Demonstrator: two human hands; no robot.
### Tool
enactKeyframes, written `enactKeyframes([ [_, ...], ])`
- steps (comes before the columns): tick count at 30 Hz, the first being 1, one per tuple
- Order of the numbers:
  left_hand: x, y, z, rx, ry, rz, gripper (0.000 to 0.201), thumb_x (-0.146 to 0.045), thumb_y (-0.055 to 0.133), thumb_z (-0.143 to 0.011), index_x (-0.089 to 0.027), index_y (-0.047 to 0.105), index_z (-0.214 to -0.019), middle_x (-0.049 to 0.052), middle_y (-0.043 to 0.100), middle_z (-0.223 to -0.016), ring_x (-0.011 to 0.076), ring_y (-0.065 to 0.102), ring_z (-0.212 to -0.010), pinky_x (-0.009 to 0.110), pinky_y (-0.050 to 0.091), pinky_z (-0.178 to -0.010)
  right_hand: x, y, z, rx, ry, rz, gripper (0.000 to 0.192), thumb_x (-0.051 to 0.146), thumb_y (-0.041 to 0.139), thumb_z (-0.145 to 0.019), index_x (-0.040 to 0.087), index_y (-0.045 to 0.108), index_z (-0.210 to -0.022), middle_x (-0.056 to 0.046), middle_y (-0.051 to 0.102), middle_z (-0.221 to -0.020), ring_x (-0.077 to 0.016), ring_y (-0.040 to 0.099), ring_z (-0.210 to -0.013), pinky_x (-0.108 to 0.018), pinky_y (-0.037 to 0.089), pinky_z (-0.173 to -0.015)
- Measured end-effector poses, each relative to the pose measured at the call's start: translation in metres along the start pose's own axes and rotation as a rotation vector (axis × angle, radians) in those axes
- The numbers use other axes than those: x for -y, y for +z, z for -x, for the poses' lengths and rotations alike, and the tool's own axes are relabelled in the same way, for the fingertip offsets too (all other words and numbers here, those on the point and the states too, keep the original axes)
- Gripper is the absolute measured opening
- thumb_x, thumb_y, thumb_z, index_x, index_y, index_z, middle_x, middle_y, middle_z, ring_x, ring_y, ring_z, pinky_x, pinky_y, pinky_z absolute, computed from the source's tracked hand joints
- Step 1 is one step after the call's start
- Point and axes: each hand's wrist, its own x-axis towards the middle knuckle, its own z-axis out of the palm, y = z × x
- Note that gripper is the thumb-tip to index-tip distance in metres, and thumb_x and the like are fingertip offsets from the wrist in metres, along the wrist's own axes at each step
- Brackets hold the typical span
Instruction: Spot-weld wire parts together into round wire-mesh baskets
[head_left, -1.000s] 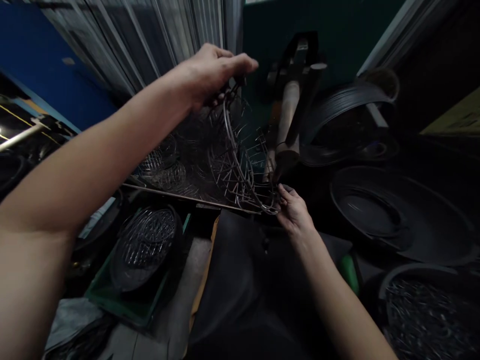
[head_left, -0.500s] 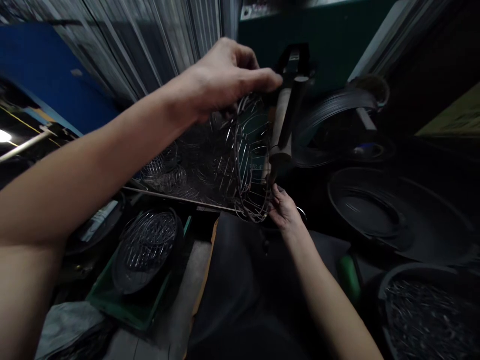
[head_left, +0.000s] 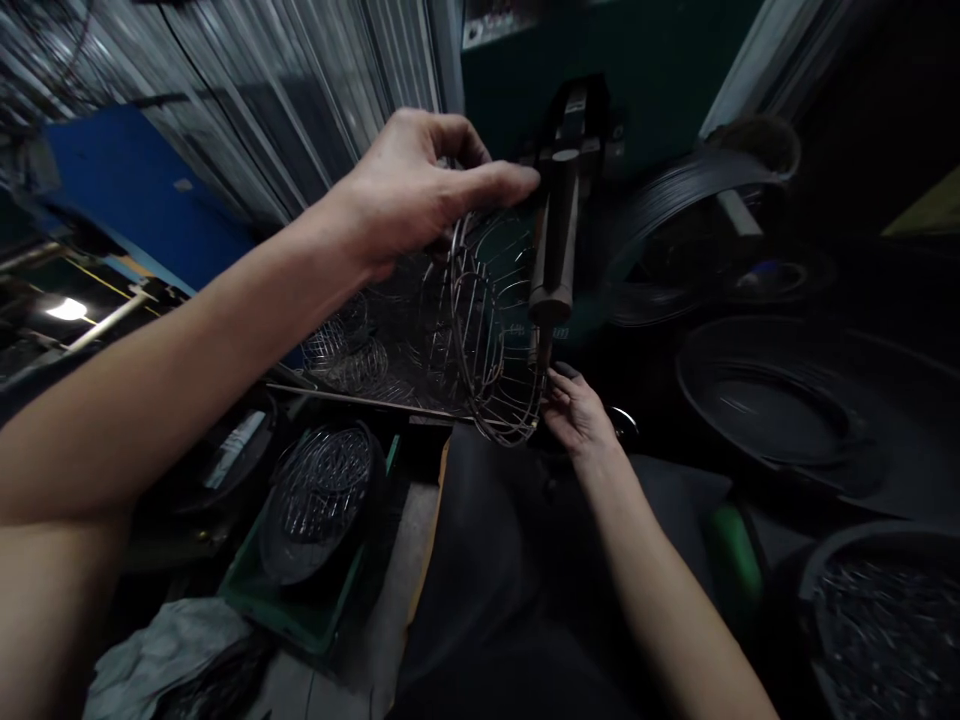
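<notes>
My left hand [head_left: 442, 185] is closed on the upper rim of a round wire basket [head_left: 459, 350], which is tilted up on its side. Low at the basket's right edge, my right hand [head_left: 576, 412] has its thumb and fingers pinched together, close to the rim and the lower metal tip of a machine. What those fingertips hold is too small and dark to make out. A thick metal cylinder [head_left: 555, 240] of the machine stands just right of the basket, its lower end near the rim.
Several wire baskets [head_left: 352, 360] lie on the bench at left. Below, a black basin [head_left: 300, 560] of wire pieces rests in a green crate [head_left: 326, 635]. At right are a wire coil [head_left: 690, 205], a large dark basin [head_left: 697, 350] and a tub of small metal pieces [head_left: 810, 580].
The view has shifted slightly. My left hand and the basket's top have moved a little left and down relative to the cylinder; my right hand stays by the lower rim.
</notes>
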Motion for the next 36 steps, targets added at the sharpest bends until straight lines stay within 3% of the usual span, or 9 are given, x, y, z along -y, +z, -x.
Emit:
enactKeyframes([
  [6, 0.004, -0.002, 0.004, -0.039, -0.088, 0.030, 0.022, -0.026, 0.069, -0.076, -0.007, 0.056, -0.075, -0.002, 0.052, -0.063, 0.0011, 0.047, -0.047, 0.013, 0.036, -0.044, -0.003, -0.006, -0.001, 0.015, 0.023, -0.031, 0.018, 0.013, 0.070, -0.070, 0.021, 0.060, -0.082, 0.005, 0.062, -0.069, -0.0093, 0.057, -0.061, -0.020, 0.047, -0.055],
  [9, 0.009, -0.004, 0.009, -0.059, -0.099, 0.072, 0.016, -0.018, 0.066, -0.079, -0.008, 0.055, -0.074, -0.004, 0.052, -0.058, 0.0016, 0.046, -0.046, 0.014, 0.038, -0.045, -0.012, -0.018, -0.003, 0.062, 0.151, -0.043, 0.010, 0.029, 0.064, -0.081, 0.023, 0.061, -0.087, 0.001, 0.066, -0.077, -0.0134, 0.061, -0.067, -0.026, 0.051, -0.060],
  [13, 0.016, -0.004, 0.015, -0.108, -0.119, 0.122, 0.015, -0.015, 0.066, -0.079, -0.008, 0.054, -0.072, -0.003, 0.053, -0.059, 0.0029, 0.048, -0.047, 0.018, 0.041, -0.050, -0.037, -0.027, -0.008, 0.243, 0.330, -0.048, 0.029, 0.047, 0.052, -0.089, 0.021, 0.064, -0.094, -0.004, 0.069, -0.084, -0.0196, 0.065, -0.078, -0.036, 0.054, -0.070],
  [20, 0.026, -0.005, 0.022, -0.172, -0.185, 0.172, 0.014, -0.009, 0.062, -0.076, -0.013, 0.053, -0.066, -0.004, 0.052, -0.058, 0.0043, 0.046, -0.044, 0.019, 0.034, -0.039, -0.080, -0.021, 0.018, 0.409, 0.346, -0.215, 0.035, 0.056, 0.058, -0.083, 0.022, 0.065, -0.081, -0.004, 0.070, -0.092, -0.0209, 0.064, -0.093, -0.038, 0.051, -0.086],
  [26, 0.035, -0.005, 0.030, -0.167, -0.196, 0.208, 0.013, -0.013, 0.064, -0.072, -0.015, 0.053, -0.065, -0.004, 0.051, -0.057, 0.0049, 0.045, -0.045, 0.020, 0.036, -0.039, -0.057, -0.026, 0.034, 0.458, 0.297, -0.332, 0.060, 0.074, 0.053, -0.076, 0.025, 0.063, -0.108, -0.008, 0.066, -0.111, -0.0256, 0.059, -0.108, -0.046, 0.047, -0.091],
  [30, 0.037, -0.002, 0.032, -0.142, -0.196, 0.235, 0.016, -0.018, 0.069, -0.068, -0.017, 0.054, -0.064, -0.004, 0.052, -0.056, 0.0059, 0.044, -0.047, 0.021, 0.035, -0.040, -0.035, -0.024, 0.033, 0.432, 0.252, -0.286, 0.060, 0.078, 0.051, -0.074, 0.028, 0.064, -0.104, -0.007, 0.066, -0.109, -0.0266, 0.059, -0.107, -0.047, 0.049, -0.087],
  [36, 0.040, -0.003, 0.032, -0.133, -0.197, 0.257, 0.016, -0.023, 0.072, -0.064, -0.019, 0.057, -0.063, -0.003, 0.052, -0.058, 0.0074, 0.043, -0.051, 0.024, 0.036, -0.042, -0.022, -0.023, 0.027, 0.404, 0.239, -0.191, 0.052, 0.074, 0.050, -0.077, 0.029, 0.064, -0.100, -0.006, 0.067, -0.106, -0.0237, 0.063, -0.099, -0.040, 0.052, -0.077],
])
